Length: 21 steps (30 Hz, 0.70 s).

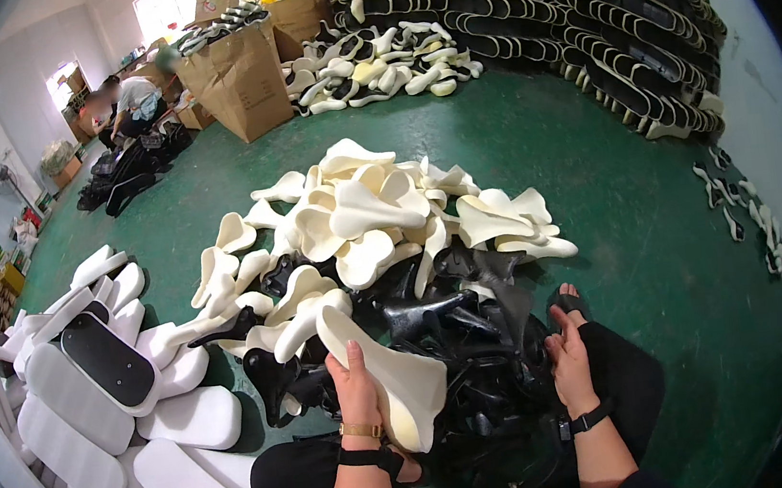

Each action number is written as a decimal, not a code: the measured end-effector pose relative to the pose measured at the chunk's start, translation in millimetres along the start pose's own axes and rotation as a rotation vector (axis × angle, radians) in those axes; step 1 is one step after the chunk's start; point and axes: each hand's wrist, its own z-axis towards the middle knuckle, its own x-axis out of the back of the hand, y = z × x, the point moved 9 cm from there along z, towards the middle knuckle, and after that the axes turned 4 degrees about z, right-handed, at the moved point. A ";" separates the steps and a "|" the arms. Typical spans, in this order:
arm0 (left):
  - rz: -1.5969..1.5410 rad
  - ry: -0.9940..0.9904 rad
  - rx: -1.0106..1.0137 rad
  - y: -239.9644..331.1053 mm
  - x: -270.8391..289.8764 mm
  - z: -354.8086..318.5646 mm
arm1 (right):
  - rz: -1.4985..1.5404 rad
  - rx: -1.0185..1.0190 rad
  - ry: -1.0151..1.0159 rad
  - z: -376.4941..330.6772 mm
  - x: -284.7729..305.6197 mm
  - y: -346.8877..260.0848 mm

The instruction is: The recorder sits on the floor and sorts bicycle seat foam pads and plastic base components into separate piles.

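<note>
A cream foam bicycle saddle pad (404, 377) stands tilted in my left hand (358, 394), whose thumb lies along its left edge. The pad's narrow nose points up and away, and its broad end is near my lap. Beyond it rises a heap of similar cream saddle pads (375, 209). Between my legs lie black glossy saddle shells (468, 370), heaped loosely. At the right side of these shells, my right hand (573, 368) is raised with its fingers stretched out and nothing visible in it. Black bands circle both wrists.
White oblong cushions (186, 479) pile up on my left, one with a black plate (110, 358). A large cardboard box (238, 88) and more saddle pads (380, 64) stand far off. Curved black-and-cream pieces (558, 13) are stacked back right. People (135, 98) sit far left.
</note>
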 end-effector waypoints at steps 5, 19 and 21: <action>-0.219 -0.183 0.186 -17.2 -16.7 -8.6 | 0.347 -0.035 0.010 -4.7 -23.5 -15.1; -0.437 -0.378 0.394 -38.6 -50.7 -24.8 | -0.529 0.652 -0.284 -57.2 -127.2 -90.9; -0.457 -0.396 0.388 -37.9 -53.2 -24.9 | -0.517 0.622 -0.270 -55.5 -127.0 -89.7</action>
